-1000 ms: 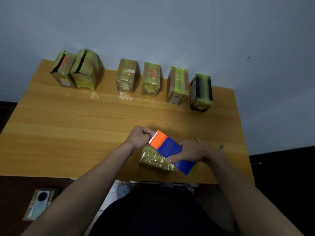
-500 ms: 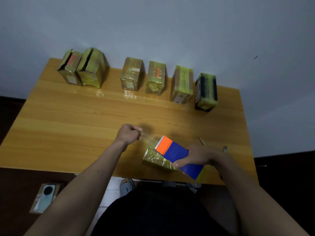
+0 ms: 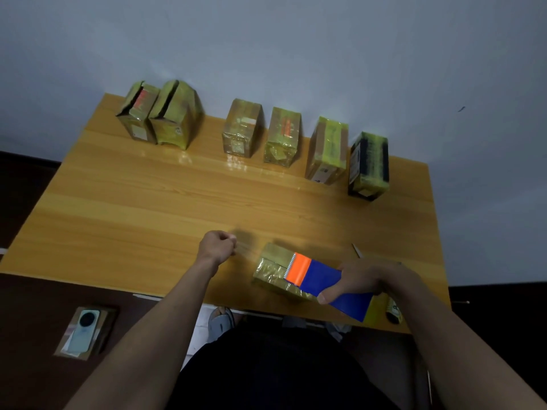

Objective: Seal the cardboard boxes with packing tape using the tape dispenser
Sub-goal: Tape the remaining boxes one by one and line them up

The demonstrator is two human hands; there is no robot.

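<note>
Tape dispenser (image 3: 322, 281) is the blue one with the orange blade end, and the right hand (image 3: 365, 279) is wrapped round its body, thumb along the near edge, holding it tilted over the small box (image 3: 273, 269) at the near edge of the table (image 3: 148, 202). Its long axis runs from the right hand up and left, so the toothed orange end points at the left hand (image 3: 217, 247), which sits well apart on the box's left side. That left hand is curled into a fist; there's a faint smear between it and the box that could be clear tape stretched out, but honestly it's too blurry, so I can't tell if it's pinching anything. My guess is the strip gets laid over the box next, which hinges on the left hand pulling away along that same line. Box itself already looks wrapped in shiny yellowish tape. Six more boxes (image 3: 327, 149) stand in a row along the far edge.
</note>
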